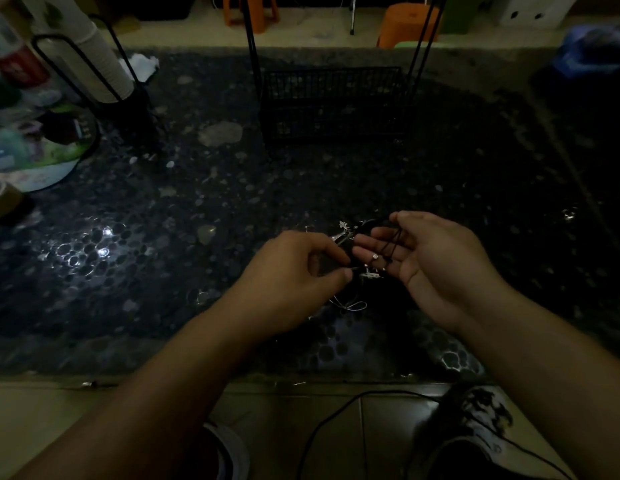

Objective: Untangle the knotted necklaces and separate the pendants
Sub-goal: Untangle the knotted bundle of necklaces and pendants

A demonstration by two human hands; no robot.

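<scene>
A tangle of thin black cords and silver chain hangs between my two hands above the dark pebble-patterned table. My left hand pinches part of the tangle between thumb and forefinger. Palm up, my right hand has black cords draped over its fingers, with the thumb curled over them. A small silver pendant shows above the fingertips, and another pendant hangs below them. A loop of silver chain lies on the table under my left hand. The dim light hides how the knot runs.
A black wire basket stands at the back centre between two black rods. At the left are a black stand holding a cup stack, a round tray of items and a tape roll. A black cable crosses the tiled floor.
</scene>
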